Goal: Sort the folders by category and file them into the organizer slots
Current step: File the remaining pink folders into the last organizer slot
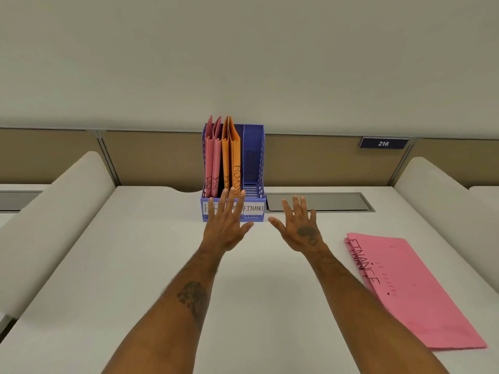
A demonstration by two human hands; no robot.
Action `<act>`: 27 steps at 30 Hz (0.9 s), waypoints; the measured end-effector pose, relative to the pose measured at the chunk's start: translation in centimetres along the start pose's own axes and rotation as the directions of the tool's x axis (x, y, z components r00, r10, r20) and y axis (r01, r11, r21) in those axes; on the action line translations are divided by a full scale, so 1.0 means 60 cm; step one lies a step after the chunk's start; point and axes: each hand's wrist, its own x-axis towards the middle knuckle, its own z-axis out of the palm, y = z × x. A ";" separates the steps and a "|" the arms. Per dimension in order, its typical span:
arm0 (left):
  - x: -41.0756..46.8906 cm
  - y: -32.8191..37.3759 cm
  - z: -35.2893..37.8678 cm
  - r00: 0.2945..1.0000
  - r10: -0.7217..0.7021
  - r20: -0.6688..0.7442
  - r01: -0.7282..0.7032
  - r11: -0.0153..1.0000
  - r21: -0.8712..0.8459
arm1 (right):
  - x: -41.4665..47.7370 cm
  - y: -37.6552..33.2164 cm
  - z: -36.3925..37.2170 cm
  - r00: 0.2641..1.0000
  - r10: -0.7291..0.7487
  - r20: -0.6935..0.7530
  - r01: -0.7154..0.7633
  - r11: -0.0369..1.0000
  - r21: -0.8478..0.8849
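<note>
A blue three-slot organizer (255, 157) stands at the back of the white desk (151, 265). Its left slot, labelled HR, holds pink folders (212, 163). Orange folders (231, 155) marked ADMIN stand in the middle slot. The right slot, labelled FINANCE, holds nothing. Pink folders marked FINANCE (410, 287) lie flat in a stack on the desk at the right. My left hand (225, 225) is open, fingers spread, in front of the organizer's base, its fingertips over the middle slot's front. My right hand (299, 228) is open just right of the organizer, holding nothing.
A grey cable hatch (318, 202) is set into the desk right of the organizer. Tan partition panels (154, 157) run behind the desk, with a plate reading 216 (383, 143). White rounded dividers (54, 211) rise along both sides of the desk.
</note>
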 end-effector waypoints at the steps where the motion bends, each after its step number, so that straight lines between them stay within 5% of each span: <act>1: 0.000 0.015 0.004 1.000 -0.004 0.011 0.004 1.000 0.000 | -0.005 0.014 -0.001 1.000 0.007 0.000 -0.007 1.000 -0.004; 19: 0.022 0.448 0.158 0.988 0.012 0.152 -0.002 0.998 -0.063 | -0.123 0.445 0.023 0.978 0.097 0.182 -0.102 0.995 0.019; 27: 0.036 0.555 0.207 0.965 0.066 0.253 -0.031 0.990 -0.139 | -0.137 0.561 0.042 0.956 0.176 0.237 -0.190 0.981 0.039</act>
